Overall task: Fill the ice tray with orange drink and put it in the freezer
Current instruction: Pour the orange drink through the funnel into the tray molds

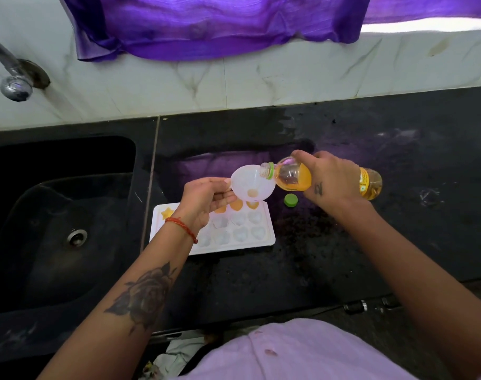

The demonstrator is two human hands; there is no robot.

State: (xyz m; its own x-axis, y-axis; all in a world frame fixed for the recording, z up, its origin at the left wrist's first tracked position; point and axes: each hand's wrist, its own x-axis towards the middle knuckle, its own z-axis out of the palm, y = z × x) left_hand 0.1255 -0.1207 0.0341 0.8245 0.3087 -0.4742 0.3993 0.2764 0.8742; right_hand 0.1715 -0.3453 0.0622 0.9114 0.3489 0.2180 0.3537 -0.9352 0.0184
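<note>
While most of its moulded cells are yet clear and dry, the white plastic ice tray (261, 237) lies flat on the black stone counter (343, 256), just beside the counter's left edge where the black sink (55, 215) begins, and only the cells along its far row show orange, a star-shaped one at the far-left corner among them. Above that far row the left hand (206, 198) pinches the rim of a small translucent white plastic funnel (251, 185), fingers closed on it, with a little orange pooled at the funnel's throat. The right hand (332, 179) is wrapped around a clear plastic bottle of orange drink (297, 178), tipped nearly level so that its open neck rests over the funnel's rim; the bottle looks roughly half full. Its round green cap (291, 200) sits on the counter just beyond the tray's far-right corner, between tray and bottle. By my judgement the filling is early: one row done, the nearer rows left, then capping and the carry to the freezer, which is not in view. Farther off, a purple cloth (206, 28) hangs over the white tiled wall.
</note>
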